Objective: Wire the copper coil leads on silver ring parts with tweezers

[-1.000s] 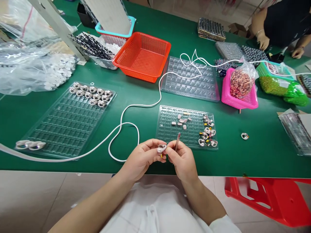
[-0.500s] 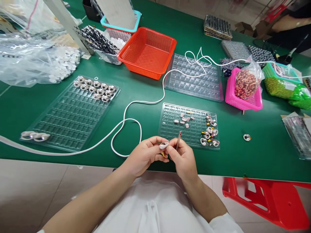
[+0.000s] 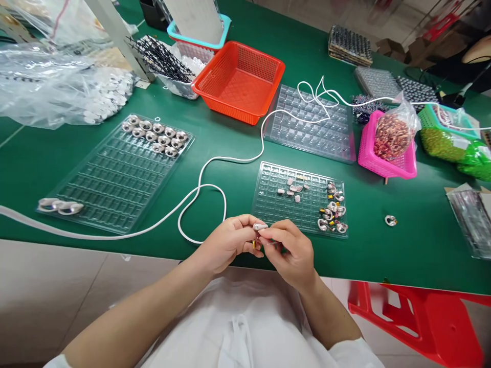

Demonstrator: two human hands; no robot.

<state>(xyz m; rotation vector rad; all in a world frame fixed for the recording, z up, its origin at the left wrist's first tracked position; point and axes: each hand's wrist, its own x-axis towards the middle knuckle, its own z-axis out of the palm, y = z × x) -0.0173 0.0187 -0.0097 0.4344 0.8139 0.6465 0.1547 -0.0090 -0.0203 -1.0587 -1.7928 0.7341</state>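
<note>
My left hand (image 3: 230, 240) pinches a small silver earbud shell (image 3: 260, 226) between thumb and fingertips, just past the table's front edge zone. A yellow strip (image 3: 253, 244) hangs below the shell. Against the shell's right side are the fingertips of my right hand (image 3: 291, 250), closed on thin metal tweezers (image 3: 273, 242) that point left toward it; their tips are hidden. Just beyond my hands lies a clear tray (image 3: 268, 204) with several small pale blocks (image 3: 291, 188) in its middle. More silver shells with yellow strips (image 3: 332, 210) sit along its right side.
At left, another clear tray (image 3: 111, 174) holds rows of silver shells (image 3: 157, 135). A white cable (image 3: 203, 168) winds across the table. Farther back stand an orange basket (image 3: 240, 84) and a pink basket (image 3: 387, 166). One loose shell (image 3: 391, 220) lies right; a red stool (image 3: 437, 322) stands below.
The tweezers in my right hand have swung from pointing upward down to the shell. My right fingers have shifted around them. The left hand keeps its pinch, with the shell slightly turned.
</note>
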